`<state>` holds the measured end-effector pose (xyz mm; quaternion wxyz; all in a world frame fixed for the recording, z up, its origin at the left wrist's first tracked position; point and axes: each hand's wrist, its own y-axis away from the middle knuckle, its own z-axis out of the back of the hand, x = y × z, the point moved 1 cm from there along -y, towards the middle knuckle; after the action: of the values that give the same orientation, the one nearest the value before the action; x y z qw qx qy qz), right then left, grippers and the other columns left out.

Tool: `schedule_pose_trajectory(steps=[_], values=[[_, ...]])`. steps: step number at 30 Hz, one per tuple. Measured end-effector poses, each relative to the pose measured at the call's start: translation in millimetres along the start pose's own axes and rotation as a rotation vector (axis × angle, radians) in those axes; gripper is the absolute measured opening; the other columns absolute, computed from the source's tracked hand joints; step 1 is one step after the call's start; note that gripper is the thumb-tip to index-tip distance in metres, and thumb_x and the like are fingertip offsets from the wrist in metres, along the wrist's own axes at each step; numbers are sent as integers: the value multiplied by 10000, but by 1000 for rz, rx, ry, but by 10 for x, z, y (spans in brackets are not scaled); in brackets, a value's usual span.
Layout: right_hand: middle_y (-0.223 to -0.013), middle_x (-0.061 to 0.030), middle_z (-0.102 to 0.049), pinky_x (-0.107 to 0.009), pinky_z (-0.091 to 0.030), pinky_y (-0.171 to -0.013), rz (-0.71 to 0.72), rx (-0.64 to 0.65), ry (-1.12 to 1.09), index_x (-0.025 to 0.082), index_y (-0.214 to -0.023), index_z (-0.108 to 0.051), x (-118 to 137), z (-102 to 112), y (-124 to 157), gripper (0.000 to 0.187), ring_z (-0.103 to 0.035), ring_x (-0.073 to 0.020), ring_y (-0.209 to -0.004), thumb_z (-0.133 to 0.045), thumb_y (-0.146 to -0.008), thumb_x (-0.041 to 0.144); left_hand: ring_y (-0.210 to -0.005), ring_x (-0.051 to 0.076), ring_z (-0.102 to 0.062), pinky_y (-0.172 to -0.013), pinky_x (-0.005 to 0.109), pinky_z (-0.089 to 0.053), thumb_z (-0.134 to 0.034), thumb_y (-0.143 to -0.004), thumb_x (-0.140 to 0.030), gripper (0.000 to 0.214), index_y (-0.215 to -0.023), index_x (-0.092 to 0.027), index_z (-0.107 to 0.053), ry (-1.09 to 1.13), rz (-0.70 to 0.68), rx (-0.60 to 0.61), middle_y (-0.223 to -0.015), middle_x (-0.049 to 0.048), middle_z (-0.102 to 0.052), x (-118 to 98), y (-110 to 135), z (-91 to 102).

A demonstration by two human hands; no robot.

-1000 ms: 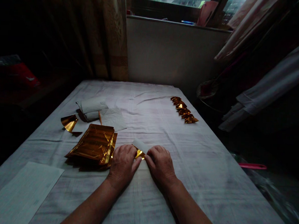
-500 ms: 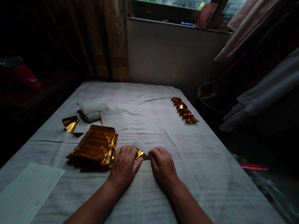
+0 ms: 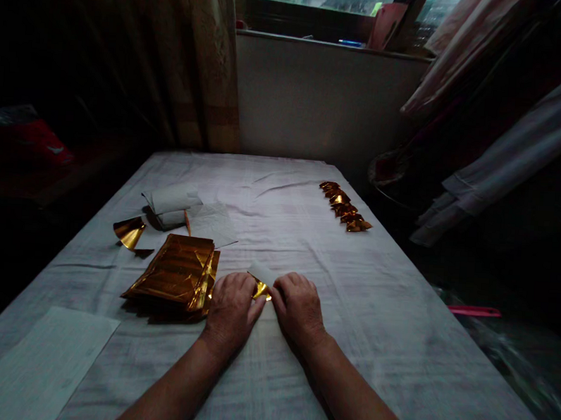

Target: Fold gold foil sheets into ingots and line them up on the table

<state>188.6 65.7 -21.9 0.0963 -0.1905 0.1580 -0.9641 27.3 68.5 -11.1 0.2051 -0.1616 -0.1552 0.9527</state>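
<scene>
My left hand (image 3: 231, 308) and my right hand (image 3: 297, 307) rest on the white cloth of the table (image 3: 397, 318), fingers curled, pinching between them a small piece of gold foil paper (image 3: 261, 289) with a white back. Just left of my left hand lies a stack of gold foil sheets (image 3: 176, 272). At the far right of the cloth runs a row of several small folded gold pieces (image 3: 344, 207).
A curled gold sheet (image 3: 129, 231) and rolled white papers (image 3: 171, 204) lie at the back left. A white sheet (image 3: 38, 366) sits at the near left corner. Curtain, wall and window sill stand behind the table; hanging cloth and a pink object (image 3: 474, 310) are to the right.
My right hand has shifted slightly left, closer to my left hand, over the small gold piece. The rest has not moved.
</scene>
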Motion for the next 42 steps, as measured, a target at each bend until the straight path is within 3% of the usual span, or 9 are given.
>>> schedule_pose_trajectory(steps=[10,17,24,31,36,42], values=[[-825,-40,-626,-314,-314,-727,-12,11,70,207,-834,-607,-22,-27,-14,126,-540,-202,-803,-550,-946,217,-915,241,-546,-850,390,-409,-611,-888,-287,88,-879,-218,-557,-22,12,-5,-910,42,-632,-3,13,-21],[-861,-37,-626,-317,-354,-783,27,25,-107,214,-853,-623,-29,21,52,124,-559,-206,-864,-588,-936,299,-917,239,-556,-848,387,-418,-618,-892,-306,113,-868,-215,-556,-5,4,-11,-926,47,-634,11,17,-33],[-849,-29,-647,-301,-394,-766,54,-25,-224,215,-883,-634,-142,10,79,107,-576,-195,-846,-560,-920,148,-938,257,-578,-875,415,-448,-635,-869,-277,96,-891,-210,-569,2,0,-29,-929,54,-652,8,14,-30],[-885,-39,-667,-297,-395,-736,254,-127,-41,229,-916,-688,-4,86,122,101,-553,-192,-812,-590,-936,212,-1239,316,-541,-1030,497,-420,-621,-889,-303,87,-916,-222,-599,67,-9,-102,-1249,107,-661,73,57,-128],[-913,-57,-672,-294,-432,-743,261,-7,-12,215,-1058,-689,84,114,139,180,-564,-195,-818,-573,-926,182,-1227,319,-567,-1076,550,-377,-607,-902,-314,117,-970,-222,-630,70,-7,-69,-1247,100,-676,84,50,-129],[-953,-65,-664,-322,-455,-782,182,68,-39,220,-1041,-691,109,177,125,163,-580,-216,-874,-633,-908,294,-1250,314,-549,-1122,578,-309,-606,-900,-326,193,-1067,-233,-638,69,-43,-31,-1281,85,-665,140,103,-52]])
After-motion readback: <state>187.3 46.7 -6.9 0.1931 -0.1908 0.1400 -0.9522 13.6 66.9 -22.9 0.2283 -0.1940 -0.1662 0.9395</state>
